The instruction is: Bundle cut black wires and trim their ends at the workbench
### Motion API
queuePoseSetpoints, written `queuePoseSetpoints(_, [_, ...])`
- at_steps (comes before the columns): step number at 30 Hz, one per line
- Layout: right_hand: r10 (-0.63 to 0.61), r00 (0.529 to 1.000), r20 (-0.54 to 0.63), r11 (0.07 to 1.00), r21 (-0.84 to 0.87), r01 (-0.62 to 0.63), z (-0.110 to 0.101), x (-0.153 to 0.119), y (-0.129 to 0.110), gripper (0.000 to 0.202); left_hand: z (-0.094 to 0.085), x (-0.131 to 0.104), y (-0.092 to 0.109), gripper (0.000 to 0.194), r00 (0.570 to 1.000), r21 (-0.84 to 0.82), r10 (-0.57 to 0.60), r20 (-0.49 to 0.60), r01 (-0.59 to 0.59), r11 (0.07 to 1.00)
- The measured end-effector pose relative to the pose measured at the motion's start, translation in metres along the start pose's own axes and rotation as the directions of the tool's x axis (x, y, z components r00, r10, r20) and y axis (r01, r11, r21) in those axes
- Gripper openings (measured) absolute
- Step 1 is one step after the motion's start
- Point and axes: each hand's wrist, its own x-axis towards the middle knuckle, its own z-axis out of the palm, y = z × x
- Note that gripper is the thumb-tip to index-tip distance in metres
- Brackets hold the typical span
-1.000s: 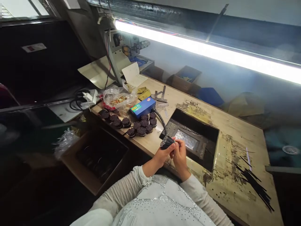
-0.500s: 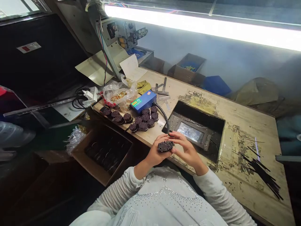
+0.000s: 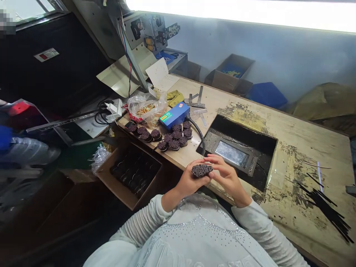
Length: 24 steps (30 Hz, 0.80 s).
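Observation:
A round bundle of thin dark pieces, its grainy end facing up at me, is held in front of my chest. My left hand is wrapped round it from the left. My right hand is curled against the right side, with the thumb and fingertips touching the bundle's edge. The lower part of the bundle is hidden by my hands. Beyond them on the table lie several similar dark bundles, grouped beside a blue box with a black ribbed hose.
A rectangular opening in the table holds a panel with a screen. Loose black strips lie at the right. Below left stands a cardboard box holding many dark bundles. A plastic bag of small metal parts and metal rulers lie farther back.
The view has shifted, so the table and its things appear slightly further right. Both hands stay around the bundle, which looks tilted a little more, its end face now appearing flatter.

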Motion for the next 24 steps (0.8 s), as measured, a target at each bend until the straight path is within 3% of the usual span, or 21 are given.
queuePoseSetpoints(7, [0.147,0.989,-0.023,0.986,0.078,-0.144,0.007,-0.003,0.002,0.017,0.012,-0.003,0.006,0.022,0.965,-0.155,-0.246,-0.091,0.23,0.961])
queuePoseSetpoints(10, [0.173,0.972,-0.158,0.984,0.077,-0.162,0.011,-0.007,0.006,0.021,0.013,0.001,0.007,0.02,0.937,-0.277,-0.33,-0.116,0.289,0.917])
queuePoseSetpoints(13, [0.127,0.944,-0.305,0.987,-0.053,-0.15,0.014,-0.013,0.011,0.02,0.013,0.006,0.006,0.029,0.91,-0.414,-0.377,-0.174,0.28,0.866])
queuePoseSetpoints(18, [0.073,0.986,-0.147,0.943,-0.313,-0.116,0.023,-0.016,0.011,0.036,0.016,0.011,0.002,0.034,0.891,-0.504,-0.377,-0.253,0.212,0.838])
queuePoseSetpoints(22, [0.021,0.979,-0.203,0.908,-0.406,-0.104,0.033,-0.011,0.008,0.039,0.022,0.011,-0.003,0.039,0.885,-0.547,-0.357,-0.297,0.149,0.824])
queuePoseSetpoints(24, [0.067,0.972,-0.225,0.926,-0.349,-0.145,0.035,-0.01,0.01,0.036,0.02,0.01,-0.006,0.042,0.895,-0.523,-0.346,-0.282,0.159,0.837])
